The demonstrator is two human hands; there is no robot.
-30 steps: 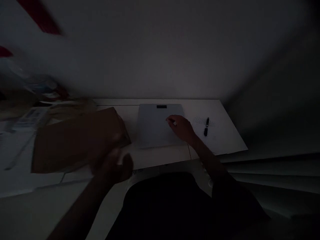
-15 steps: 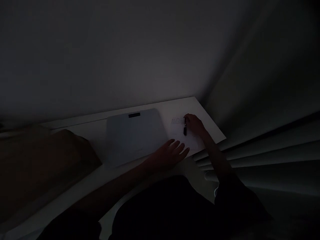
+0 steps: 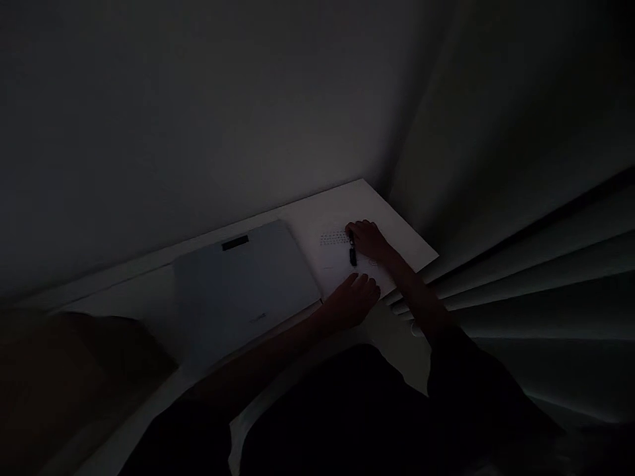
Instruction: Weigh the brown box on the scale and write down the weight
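Right hand [image 3: 368, 239] rests on a white sheet of paper with faint printed rows [image 3: 342, 254], fingers curled around the upper end of a short black marker pen [image 3: 352, 254]; the pen's lower end lies on the sheet. Left hand [image 3: 352, 301] lies palm down on the sheet's near edge, fingers loosely bent, holding nothing. Just left of the sheet lies a flat grey rectangular board with a small black label [image 3: 243, 284], on the white tabletop [image 3: 143, 297]. Lighting is dim.
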